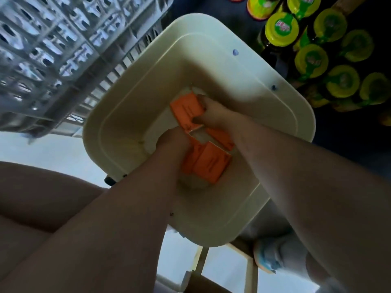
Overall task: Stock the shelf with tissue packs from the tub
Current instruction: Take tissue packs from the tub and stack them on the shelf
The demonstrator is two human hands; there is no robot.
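a grey plastic lattice crate (53, 49) fills the upper left, its open grid walls blurred and lit pale blue-white. below it the floor (42, 149) is smooth and pale, washed in cool light. at the upper right, bottles with yellow-green caps (281, 28) stand packed close in rows against a dark surface (349, 144). along the bottom edge, light wooden slats (249, 269) of a frame cross over the pale floor, with a brown cardboard-like edge (203, 282) just beside them.
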